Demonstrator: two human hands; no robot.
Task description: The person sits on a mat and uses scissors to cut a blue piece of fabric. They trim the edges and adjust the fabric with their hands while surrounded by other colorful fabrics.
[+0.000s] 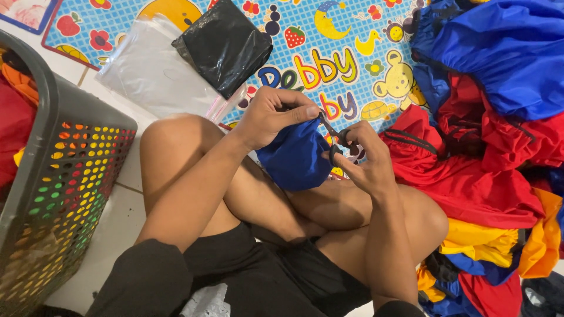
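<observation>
My left hand (271, 114) grips the gathered top of a small blue fabric pouch (294, 159) that hangs over my crossed legs. My right hand (359, 154) holds small dark scissors (335, 141) with fingers through the handles, the blades pointing up toward the pouch's top near my left fingertips. Whether the blades touch a cord or thread is too small to tell.
A grey perforated laundry basket (56, 176) with coloured cloth stands at left. A heap of red, blue and yellow fabric bags (487, 147) fills the right. A black plastic bag (223, 44) and a clear plastic sheet (155, 70) lie on a colourful patterned mat (329, 53).
</observation>
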